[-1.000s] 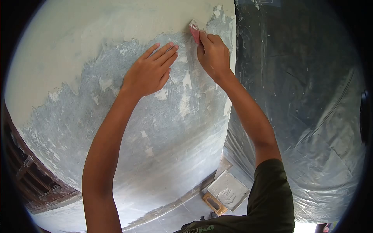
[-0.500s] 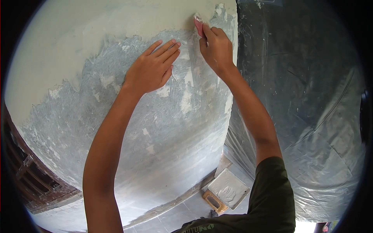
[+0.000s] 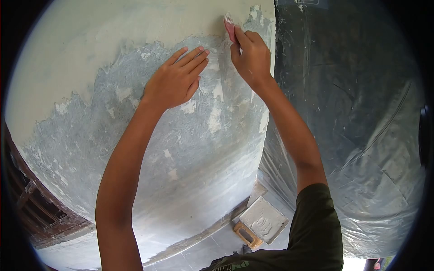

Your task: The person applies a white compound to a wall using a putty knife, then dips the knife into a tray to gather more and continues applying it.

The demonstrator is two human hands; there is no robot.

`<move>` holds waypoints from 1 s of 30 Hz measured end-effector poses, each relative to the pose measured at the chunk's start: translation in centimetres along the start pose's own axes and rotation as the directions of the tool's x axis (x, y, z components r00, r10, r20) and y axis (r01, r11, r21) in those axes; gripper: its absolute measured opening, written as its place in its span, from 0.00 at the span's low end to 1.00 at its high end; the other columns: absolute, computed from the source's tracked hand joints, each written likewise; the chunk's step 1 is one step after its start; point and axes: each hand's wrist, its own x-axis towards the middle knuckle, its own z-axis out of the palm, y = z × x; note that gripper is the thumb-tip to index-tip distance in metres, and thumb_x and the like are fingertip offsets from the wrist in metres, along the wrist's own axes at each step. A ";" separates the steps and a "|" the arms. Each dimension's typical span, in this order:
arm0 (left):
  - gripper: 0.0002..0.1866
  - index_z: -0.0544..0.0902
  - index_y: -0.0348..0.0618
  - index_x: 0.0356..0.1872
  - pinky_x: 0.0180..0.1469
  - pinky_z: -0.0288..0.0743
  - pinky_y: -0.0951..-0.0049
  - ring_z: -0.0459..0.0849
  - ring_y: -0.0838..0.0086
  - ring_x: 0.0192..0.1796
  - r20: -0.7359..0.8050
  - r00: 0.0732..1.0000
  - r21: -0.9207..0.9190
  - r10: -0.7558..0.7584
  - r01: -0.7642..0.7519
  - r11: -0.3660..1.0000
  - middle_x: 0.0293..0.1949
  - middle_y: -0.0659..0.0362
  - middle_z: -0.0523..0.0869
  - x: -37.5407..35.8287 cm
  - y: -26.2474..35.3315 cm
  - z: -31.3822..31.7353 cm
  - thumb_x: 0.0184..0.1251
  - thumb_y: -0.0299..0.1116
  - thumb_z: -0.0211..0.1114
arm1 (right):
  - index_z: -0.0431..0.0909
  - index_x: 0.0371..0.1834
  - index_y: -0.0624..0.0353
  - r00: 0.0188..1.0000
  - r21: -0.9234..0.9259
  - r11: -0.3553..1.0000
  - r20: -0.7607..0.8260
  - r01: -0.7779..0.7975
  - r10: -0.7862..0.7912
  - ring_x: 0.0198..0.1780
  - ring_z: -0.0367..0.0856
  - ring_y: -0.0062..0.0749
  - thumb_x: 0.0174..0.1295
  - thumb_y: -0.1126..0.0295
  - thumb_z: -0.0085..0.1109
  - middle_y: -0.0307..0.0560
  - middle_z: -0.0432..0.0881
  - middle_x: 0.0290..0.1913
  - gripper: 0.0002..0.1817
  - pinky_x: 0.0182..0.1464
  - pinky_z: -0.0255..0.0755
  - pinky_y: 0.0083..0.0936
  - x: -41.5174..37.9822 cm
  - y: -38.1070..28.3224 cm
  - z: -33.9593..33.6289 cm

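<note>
High on the wall (image 3: 181, 135), my right hand (image 3: 254, 56) grips a small pink putty scraper (image 3: 229, 29) with white putty on its upper end. The scraper is at the cream-coloured part of the wall, just above the ragged border with the grey, patchy surface. To its left, my left hand (image 3: 174, 79) lies flat against the grey area, fingers stretched toward the upper right and nothing held. White patches dot the grey surface around both hands.
Dark plastic sheeting (image 3: 361, 104) hangs right of the wall's edge. Below, a square tray (image 3: 286, 222) of white putty rests by a brown piece with an oval slot (image 3: 251, 239), above the tiled floor (image 3: 199, 257). A brown-framed grille (image 3: 38, 203) is at lower left.
</note>
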 end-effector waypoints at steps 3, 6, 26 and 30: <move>0.24 0.78 0.44 0.69 0.83 0.57 0.59 0.66 0.71 0.80 -0.001 1.000 -0.002 0.005 -0.005 1.000 0.76 0.61 0.74 0.0 0.1 0.2 0.75 0.33 0.55 | 0.84 0.54 0.62 0.994 -0.105 0.991 -0.072 -0.085 0.078 0.40 0.84 0.49 0.59 0.76 0.63 0.51 0.83 0.35 0.18 0.42 0.80 0.43 4.0 4.5 1.2; 0.24 0.78 0.43 0.69 0.83 0.57 0.59 0.66 0.71 0.79 0.007 1.000 0.003 0.000 0.000 1.000 0.75 0.61 0.74 0.0 0.0 0.1 0.74 0.33 0.56 | 0.83 0.48 0.63 0.997 -0.212 0.977 -0.073 -0.029 0.014 0.41 0.84 0.51 0.59 0.75 0.63 0.52 0.83 0.36 0.14 0.43 0.80 0.44 5.5 7.7 2.9; 0.24 0.77 0.43 0.69 0.82 0.57 0.58 0.67 0.70 0.79 0.005 1.000 -0.017 0.012 -0.012 1.000 0.75 0.61 0.74 0.0 0.0 -0.1 0.73 0.32 0.56 | 0.81 0.48 0.64 0.996 -0.171 0.982 -0.018 0.082 -0.086 0.41 0.83 0.50 0.55 0.79 0.63 0.50 0.83 0.37 0.15 0.44 0.80 0.44 0.8 4.5 4.5; 0.24 0.77 0.43 0.70 0.83 0.56 0.59 0.66 0.70 0.80 -0.001 1.000 -0.007 0.003 -0.003 1.000 0.76 0.61 0.73 0.0 0.1 -0.3 0.73 0.32 0.56 | 0.81 0.43 0.65 0.988 -0.073 0.987 -0.042 0.146 -0.150 0.41 0.83 0.45 0.51 0.80 0.63 0.50 0.82 0.36 0.14 0.42 0.79 0.38 -3.4 -1.3 2.0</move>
